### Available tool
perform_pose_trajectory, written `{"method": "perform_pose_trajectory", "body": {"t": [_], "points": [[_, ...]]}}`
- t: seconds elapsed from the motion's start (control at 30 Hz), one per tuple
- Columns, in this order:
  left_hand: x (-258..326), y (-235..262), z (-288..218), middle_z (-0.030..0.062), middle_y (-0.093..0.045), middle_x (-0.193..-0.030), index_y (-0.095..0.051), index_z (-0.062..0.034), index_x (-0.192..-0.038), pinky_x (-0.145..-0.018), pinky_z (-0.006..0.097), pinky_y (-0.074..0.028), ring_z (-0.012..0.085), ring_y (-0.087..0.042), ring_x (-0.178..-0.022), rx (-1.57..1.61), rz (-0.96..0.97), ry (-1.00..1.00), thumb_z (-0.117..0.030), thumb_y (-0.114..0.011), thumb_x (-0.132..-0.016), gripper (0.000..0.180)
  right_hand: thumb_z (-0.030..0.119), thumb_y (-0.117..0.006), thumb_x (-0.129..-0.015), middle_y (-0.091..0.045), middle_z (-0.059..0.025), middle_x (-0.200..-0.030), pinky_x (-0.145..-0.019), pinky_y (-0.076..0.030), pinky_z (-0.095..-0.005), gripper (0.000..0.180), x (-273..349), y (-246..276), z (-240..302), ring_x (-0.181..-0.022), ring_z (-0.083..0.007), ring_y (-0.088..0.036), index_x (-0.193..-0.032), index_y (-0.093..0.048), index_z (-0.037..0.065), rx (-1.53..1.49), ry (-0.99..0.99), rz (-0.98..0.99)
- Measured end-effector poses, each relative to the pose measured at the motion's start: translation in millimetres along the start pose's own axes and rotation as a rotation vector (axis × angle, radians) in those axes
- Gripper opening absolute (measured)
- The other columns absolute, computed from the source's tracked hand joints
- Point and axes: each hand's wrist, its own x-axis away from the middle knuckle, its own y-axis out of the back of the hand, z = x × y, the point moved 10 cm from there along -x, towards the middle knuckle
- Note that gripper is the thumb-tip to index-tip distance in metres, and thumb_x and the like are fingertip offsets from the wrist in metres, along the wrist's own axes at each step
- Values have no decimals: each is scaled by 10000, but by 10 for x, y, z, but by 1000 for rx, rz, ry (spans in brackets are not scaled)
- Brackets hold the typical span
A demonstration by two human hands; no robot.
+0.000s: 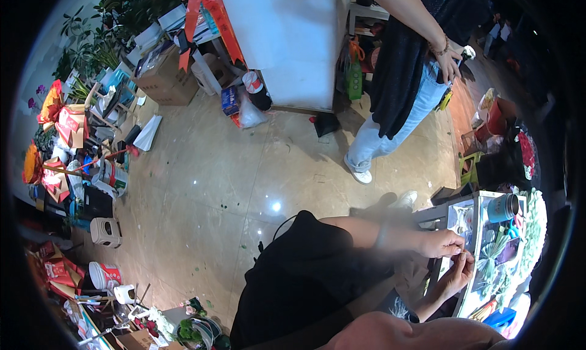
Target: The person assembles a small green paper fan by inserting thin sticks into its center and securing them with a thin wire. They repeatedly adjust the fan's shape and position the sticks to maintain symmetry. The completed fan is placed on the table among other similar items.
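My left hand (441,243) reaches out at the right, its fingertips pinched together. Just below it, my right hand (456,278) is also closed at the fingertips, nearly touching the left. Whatever lies between the fingers is too small to make out. Both hands are over the near edge of a white-framed display table (479,228). On that table stands a light blue cup (502,207) with a dark rim. Pale green ribbon-like bunches (490,258) lie beside the hands.
Another person in jeans (397,130) stands beyond, a hand at the hip, near a large white panel (287,44). A white stool (105,232), a bucket (105,275) and a cardboard box (163,78) stand left. Green leaf bits are scattered on the tiled floor (195,167).
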Motion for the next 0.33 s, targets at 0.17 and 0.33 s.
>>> {"method": "perform_pose_trajectory", "body": {"t": [0.17, 0.33], "points": [[56, -230, 118, -38, -431, -626, -539, -5, -875, -443, 181, -287, 31, -358, -520, 689, 217, 243, -163, -497, -918, 169, 39, -578, -847, -561, -69, -816, -658, -395, -238, 79, 100, -81, 211, -710, -107, -493, -895, -578, -24, 4, 69, 15], [3, -373, 415, -6, -505, -645, -555, -25, -1091, -433, 168, -314, 39, -413, -522, 574, 181, 448, -188, -537, -909, 244, 42, -571, -854, -604, -75, -861, -692, -440, -232, 102, 252, 282, 131, -753, -119, -559, -932, -599, -17, 128, -29, -151]]}}
